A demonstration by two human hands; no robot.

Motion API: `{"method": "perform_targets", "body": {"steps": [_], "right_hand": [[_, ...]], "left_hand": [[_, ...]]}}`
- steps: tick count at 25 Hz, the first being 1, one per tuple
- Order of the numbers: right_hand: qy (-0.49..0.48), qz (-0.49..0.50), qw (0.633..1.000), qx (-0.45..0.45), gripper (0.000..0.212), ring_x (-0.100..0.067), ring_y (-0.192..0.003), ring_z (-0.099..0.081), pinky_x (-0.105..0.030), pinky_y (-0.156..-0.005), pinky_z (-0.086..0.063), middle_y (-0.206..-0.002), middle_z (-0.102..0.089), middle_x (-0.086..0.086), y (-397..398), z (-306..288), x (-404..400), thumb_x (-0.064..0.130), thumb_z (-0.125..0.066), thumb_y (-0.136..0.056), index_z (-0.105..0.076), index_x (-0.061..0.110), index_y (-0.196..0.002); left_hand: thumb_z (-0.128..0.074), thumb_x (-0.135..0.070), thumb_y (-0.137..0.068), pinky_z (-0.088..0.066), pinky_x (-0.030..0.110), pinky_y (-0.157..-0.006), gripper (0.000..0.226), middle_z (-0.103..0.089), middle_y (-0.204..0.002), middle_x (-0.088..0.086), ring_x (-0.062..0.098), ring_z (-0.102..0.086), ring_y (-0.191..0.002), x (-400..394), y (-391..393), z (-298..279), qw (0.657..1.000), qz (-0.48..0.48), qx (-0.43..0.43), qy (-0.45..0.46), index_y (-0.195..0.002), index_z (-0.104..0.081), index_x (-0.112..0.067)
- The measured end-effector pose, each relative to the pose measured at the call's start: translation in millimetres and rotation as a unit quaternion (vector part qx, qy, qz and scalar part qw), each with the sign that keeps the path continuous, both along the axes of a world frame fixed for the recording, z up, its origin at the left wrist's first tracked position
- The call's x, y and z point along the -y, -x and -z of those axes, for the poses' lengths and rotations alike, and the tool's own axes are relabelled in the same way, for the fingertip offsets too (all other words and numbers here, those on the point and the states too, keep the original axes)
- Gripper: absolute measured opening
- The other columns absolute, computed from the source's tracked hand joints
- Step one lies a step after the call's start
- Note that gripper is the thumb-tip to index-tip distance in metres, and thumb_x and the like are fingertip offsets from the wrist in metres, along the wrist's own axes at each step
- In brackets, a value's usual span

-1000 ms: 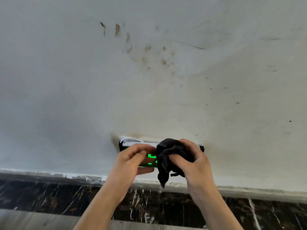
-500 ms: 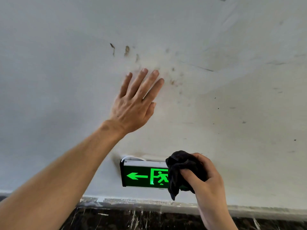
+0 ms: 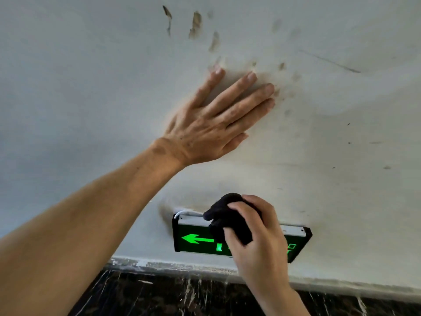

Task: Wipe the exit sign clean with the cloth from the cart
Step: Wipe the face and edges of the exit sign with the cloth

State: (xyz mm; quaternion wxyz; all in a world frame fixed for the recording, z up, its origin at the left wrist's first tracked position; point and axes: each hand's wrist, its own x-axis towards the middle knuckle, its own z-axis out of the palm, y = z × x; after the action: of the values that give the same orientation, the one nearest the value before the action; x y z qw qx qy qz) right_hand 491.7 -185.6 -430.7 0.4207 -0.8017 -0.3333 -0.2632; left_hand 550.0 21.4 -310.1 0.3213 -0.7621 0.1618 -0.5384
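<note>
A lit green exit sign (image 3: 193, 238) with a left arrow is mounted low on a white wall. My right hand (image 3: 257, 242) holds a bunched black cloth (image 3: 230, 217) pressed against the sign's top edge and upper face, covering its middle. My left hand (image 3: 214, 124) lies flat on the wall above the sign, fingers spread, holding nothing. The sign's right end (image 3: 300, 240) shows past my right hand.
The white wall (image 3: 341, 133) carries brown smudges (image 3: 196, 23) above my left hand and small dark specks to the right. A dark marble skirting (image 3: 182, 295) with white paint drips runs along the bottom. A white cable (image 3: 182, 213) loops at the sign's top left corner.
My left hand left the sign and went up to rest flat on the wall. My right hand moved the cloth leftward onto the sign's top edge.
</note>
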Motion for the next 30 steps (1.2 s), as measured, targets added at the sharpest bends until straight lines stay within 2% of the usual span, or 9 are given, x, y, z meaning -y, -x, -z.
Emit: {"method": "perform_targets", "body": {"steps": [2, 4, 6, 8, 10, 13, 18, 23, 30], "right_hand": [[0.04, -0.014, 0.996, 0.08, 0.036, -0.026, -0.107, -0.055, -0.024, -0.09, -0.046, -0.116, -0.052, -0.005, -1, 13, -28, 0.008, -0.073, -0.07, -0.065, 0.018, -0.103], [0.09, -0.012, 0.99, 0.111, 0.032, -0.028, -0.104, -0.055, -0.034, -0.083, -0.052, -0.112, -0.055, -0.006, 1, 27, -55, 0.013, -0.072, -0.068, -0.068, 0.017, -0.1], [0.173, -0.019, 0.98, 0.096, 0.037, -0.027, -0.099, -0.06, -0.038, -0.076, -0.054, -0.106, -0.064, -0.004, 2, 43, -75, 0.019, -0.077, -0.063, -0.069, 0.02, -0.099], [0.255, -0.025, 0.965, 0.06, 0.048, -0.026, -0.1, -0.063, -0.037, -0.079, -0.053, -0.107, -0.067, -0.001, 4, 58, -84, 0.025, -0.081, -0.06, -0.068, 0.022, -0.106], [0.294, -0.02, 0.955, 0.037, 0.057, -0.025, -0.103, -0.063, -0.038, -0.082, -0.053, -0.111, -0.067, 0.0, 4, 68, -85, 0.028, -0.083, -0.058, -0.066, 0.022, -0.112], [0.319, -0.018, 0.947, 0.044, 0.061, -0.024, -0.103, -0.063, -0.041, -0.084, -0.052, -0.113, -0.066, 0.0, 3, 76, -80, 0.026, -0.084, -0.057, -0.064, 0.021, -0.115], [0.313, 0.007, 0.948, 0.064, 0.054, -0.024, -0.098, -0.064, -0.041, -0.081, -0.053, -0.107, -0.068, -0.001, -3, 77, -68, 0.017, -0.081, -0.057, -0.067, 0.02, -0.109], [0.315, 0.019, 0.947, 0.062, 0.055, -0.025, -0.097, -0.064, -0.043, -0.08, -0.052, -0.105, -0.067, 0.0, -19, 78, -42, 0.023, -0.083, -0.054, -0.066, 0.019, -0.106], [0.323, 0.029, 0.945, 0.035, 0.06, -0.025, -0.098, -0.061, -0.047, -0.09, -0.048, -0.106, -0.064, 0.001, -33, 76, -13, 0.027, -0.084, -0.053, -0.061, 0.021, -0.107]], "left_hand": [[-0.046, -0.033, -0.1, -0.01, 0.052, -0.123, 0.059, -0.036, -0.158, 0.004, 0.03, -0.033, -0.145, -1, -1, 0, 1.0, 0.009, -0.003, -0.001, -0.155, -0.037, -0.014], [-0.044, -0.034, -0.099, -0.011, 0.052, -0.122, 0.059, -0.041, -0.157, 0.004, 0.03, -0.035, -0.145, 1, -1, -1, 1.0, 0.012, -0.002, 0.003, -0.154, -0.039, -0.015], [-0.045, -0.034, -0.097, -0.012, 0.053, -0.122, 0.06, -0.041, -0.156, 0.005, 0.031, -0.036, -0.144, 1, -1, -1, 1.0, 0.014, -0.003, 0.005, -0.154, -0.04, -0.015], [-0.046, -0.034, -0.095, -0.013, 0.053, -0.122, 0.061, -0.043, -0.155, 0.004, 0.031, -0.037, -0.144, 2, -1, -2, 1.0, 0.019, -0.004, 0.007, -0.153, -0.041, -0.016], [-0.045, -0.034, -0.096, -0.014, 0.053, -0.121, 0.059, -0.046, -0.154, 0.005, 0.031, -0.039, -0.143, 3, -2, -2, 1.0, 0.026, 0.001, 0.007, -0.152, -0.043, -0.016], [-0.047, -0.033, -0.094, -0.016, 0.054, -0.121, 0.06, -0.044, -0.154, 0.004, 0.031, -0.04, -0.143, 3, -2, -3, 1.0, 0.022, 0.003, 0.007, -0.152, -0.043, -0.017], [-0.048, -0.032, -0.095, -0.017, 0.055, -0.121, 0.06, -0.044, -0.155, 0.004, 0.031, -0.039, -0.143, 3, 0, -4, 1.0, 0.011, 0.005, 0.006, -0.153, -0.043, -0.017], [-0.05, -0.034, -0.095, -0.02, 0.055, -0.12, 0.061, -0.049, -0.154, 0.005, 0.031, -0.039, -0.142, 4, 0, -5, 1.0, -0.008, 0.018, -0.005, -0.153, -0.043, -0.017], [-0.05, -0.035, -0.095, -0.026, 0.058, -0.115, 0.063, -0.046, -0.156, 0.006, 0.032, -0.037, -0.143, 1, 2, -4, 0.999, -0.025, 0.022, -0.021, -0.154, -0.042, -0.016]]}}
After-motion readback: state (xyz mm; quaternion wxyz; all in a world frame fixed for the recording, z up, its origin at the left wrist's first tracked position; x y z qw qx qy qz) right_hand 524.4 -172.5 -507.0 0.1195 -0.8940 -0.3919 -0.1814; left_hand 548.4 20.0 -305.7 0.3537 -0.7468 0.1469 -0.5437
